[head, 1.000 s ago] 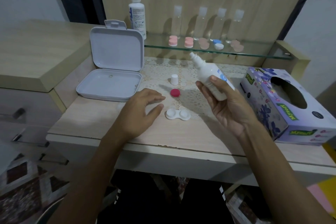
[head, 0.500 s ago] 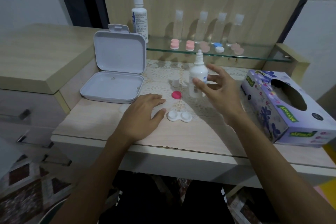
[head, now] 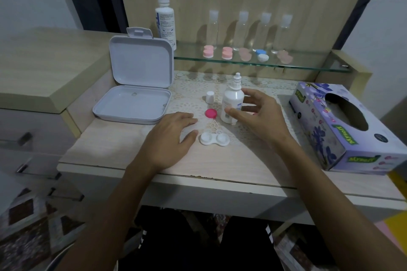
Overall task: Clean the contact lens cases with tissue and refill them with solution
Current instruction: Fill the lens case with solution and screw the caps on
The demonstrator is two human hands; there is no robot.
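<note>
At the centre of the frame, the white contact lens case (head: 214, 139), both wells uncovered, lies on the tabletop (head: 110, 149). The left hand (head: 168, 138) rests flat just left of it, fingers relaxed and spread, thumb tip close to the case. The right hand (head: 256, 116) curls its thumb and fingers round the small solution bottle (head: 232, 103), which stands upright and uncapped above the case. A pink cap (head: 211, 113) and a white cap (head: 210, 96) sit left of the bottle. The tissue box (head: 343, 130) lies at the right edge.
</note>
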